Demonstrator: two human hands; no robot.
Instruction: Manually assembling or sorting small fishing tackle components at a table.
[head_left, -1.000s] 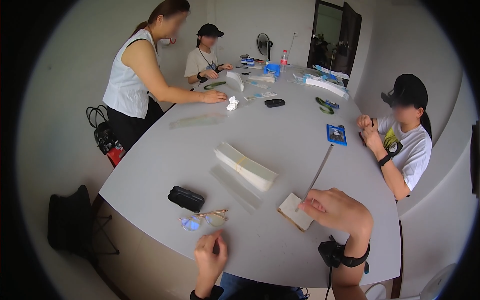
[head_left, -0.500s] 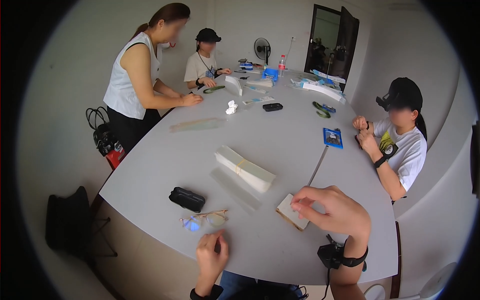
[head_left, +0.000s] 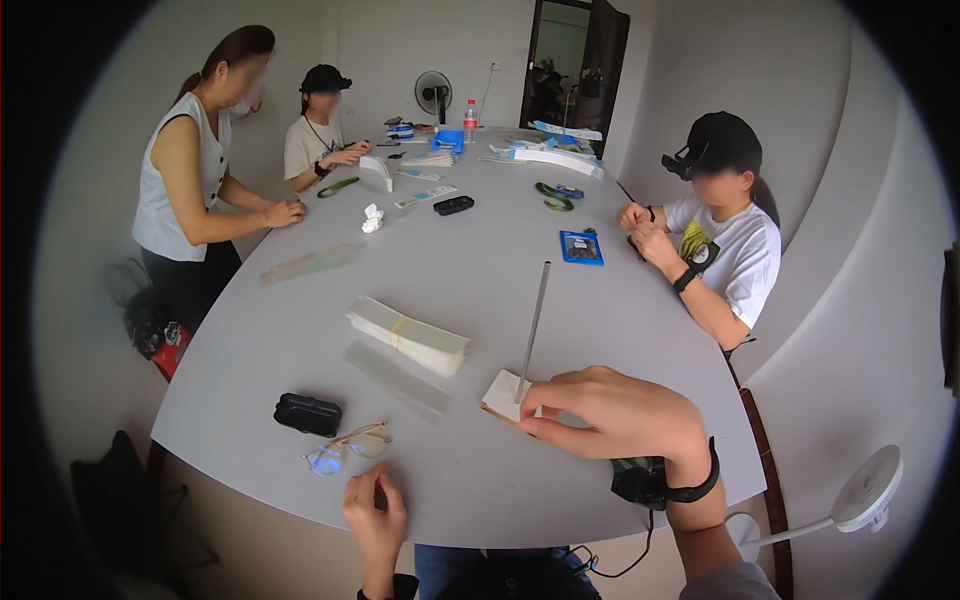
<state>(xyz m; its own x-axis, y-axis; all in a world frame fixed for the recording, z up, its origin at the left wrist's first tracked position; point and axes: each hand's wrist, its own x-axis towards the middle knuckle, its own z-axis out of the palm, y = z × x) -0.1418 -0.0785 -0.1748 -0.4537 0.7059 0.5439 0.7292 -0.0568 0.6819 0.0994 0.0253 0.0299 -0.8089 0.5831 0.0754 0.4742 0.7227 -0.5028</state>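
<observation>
Right hand (head_left: 625,415) covers near corner of small tan pad (head_left: 503,396) at table (head_left: 300,330) near edge; fingers (head_left: 540,425) pinched narrow, contact point hidden. Thin grey rod (head_left: 533,330) rises from pad area. Left hand (head_left: 375,512) at table edge near eyeglasses (head_left: 345,448), fingers loosely curled, holding nothing visible.
</observation>
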